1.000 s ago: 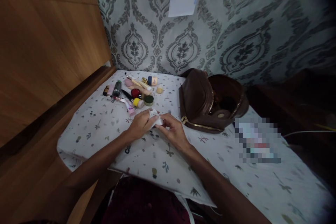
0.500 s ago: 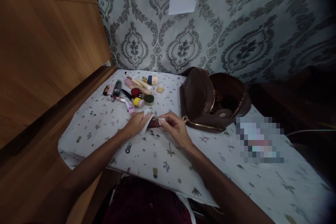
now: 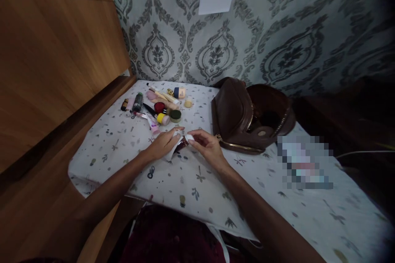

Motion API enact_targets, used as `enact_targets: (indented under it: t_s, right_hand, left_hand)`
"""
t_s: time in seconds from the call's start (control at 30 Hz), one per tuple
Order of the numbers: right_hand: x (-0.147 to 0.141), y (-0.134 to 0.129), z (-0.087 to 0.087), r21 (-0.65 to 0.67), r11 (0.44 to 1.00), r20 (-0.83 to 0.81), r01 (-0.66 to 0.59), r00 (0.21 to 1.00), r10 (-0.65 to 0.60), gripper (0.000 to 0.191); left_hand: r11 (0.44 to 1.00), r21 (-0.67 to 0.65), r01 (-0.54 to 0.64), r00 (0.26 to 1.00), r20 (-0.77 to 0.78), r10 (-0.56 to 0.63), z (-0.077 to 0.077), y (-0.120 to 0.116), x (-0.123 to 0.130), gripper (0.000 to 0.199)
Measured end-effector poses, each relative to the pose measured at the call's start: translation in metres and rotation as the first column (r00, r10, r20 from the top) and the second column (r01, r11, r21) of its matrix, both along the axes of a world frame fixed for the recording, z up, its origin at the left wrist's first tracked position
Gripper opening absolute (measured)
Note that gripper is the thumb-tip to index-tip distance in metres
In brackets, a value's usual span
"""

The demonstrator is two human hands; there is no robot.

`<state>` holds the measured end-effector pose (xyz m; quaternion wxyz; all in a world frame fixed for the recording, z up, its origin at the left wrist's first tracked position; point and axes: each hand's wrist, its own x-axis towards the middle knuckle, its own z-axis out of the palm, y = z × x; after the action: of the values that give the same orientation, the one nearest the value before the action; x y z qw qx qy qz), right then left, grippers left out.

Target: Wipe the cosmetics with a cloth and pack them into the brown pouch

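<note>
A small dark reddish-brown bottle (image 3: 181, 144) with a white cap (image 3: 189, 137) is held between my two hands. My left hand (image 3: 163, 144) is closed round its lower end with a white cloth or tissue (image 3: 171, 153). The fingertips of my right hand (image 3: 205, 144) pinch the white cap. Just beyond my left hand lie a pink and white tube (image 3: 152, 125), a yellow-banded jar (image 3: 163, 119) and a dark green-lidded jar (image 3: 175, 115).
Several more cosmetics, among them a red round case (image 3: 159, 107) and a dark bottle (image 3: 138, 102), lie at the back left. An open brown bag (image 3: 233, 111) stands on the right. A blurred-out item (image 3: 304, 162) lies beyond it. A wooden cabinet (image 3: 61, 49) borders the left.
The bottle has tilted, with its capped end raised. My right hand has moved slightly inward, and the fingers of my left hand have shifted on the white cloth or tissue.
</note>
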<state>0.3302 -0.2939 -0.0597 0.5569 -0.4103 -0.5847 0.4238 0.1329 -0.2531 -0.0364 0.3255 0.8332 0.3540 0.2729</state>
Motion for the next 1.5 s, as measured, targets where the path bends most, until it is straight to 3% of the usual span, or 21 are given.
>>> enact_targets:
  t_s: [0.2, 0.47, 0.7, 0.87, 1.07, 1.33, 1.5]
  right_hand:
    - [0.001, 0.0, -0.001, 0.057, 0.995, -0.028, -0.08, 0.996, 0.082, 0.023]
    - [0.001, 0.002, -0.006, -0.027, 0.997, -0.059, -0.079, 0.995, 0.077, 0.037]
    - [-0.004, -0.003, -0.001, -0.118, 0.992, 0.03, -0.043, 0.998, 0.047, 0.04]
    - [-0.01, -0.007, 0.004, -0.206, 0.961, -0.029, -0.184, 0.983, 0.182, 0.038]
    - [-0.021, -0.012, -0.004, -0.234, 0.921, -0.1, -0.313, 0.95, 0.297, 0.041]
    - [-0.023, -0.01, -0.009, -0.228, 0.915, -0.199, -0.333, 0.936, 0.291, 0.043]
    - [-0.019, -0.008, -0.006, -0.203, 0.955, -0.176, -0.216, 0.968, 0.181, 0.043]
  left_hand:
    - [0.998, 0.018, 0.068, 0.995, 0.067, -0.069, 0.0, -0.007, 0.012, 0.041]
    - [0.983, -0.133, -0.125, 0.969, 0.199, 0.15, -0.019, 0.003, 0.006, 0.034]
    - [0.969, -0.125, -0.211, 0.935, 0.263, 0.238, -0.018, -0.003, 0.01, 0.027]
    - [0.957, -0.087, -0.277, 0.897, 0.333, 0.29, -0.015, -0.004, 0.011, 0.022]
    - [0.932, -0.097, -0.348, 0.843, 0.402, 0.357, -0.017, -0.001, 0.012, 0.019]
    - [0.95, -0.239, -0.2, 0.871, 0.402, 0.284, -0.017, -0.005, 0.014, 0.037]
    - [0.957, -0.277, -0.089, 0.922, 0.341, 0.185, -0.011, -0.009, 0.015, 0.053]
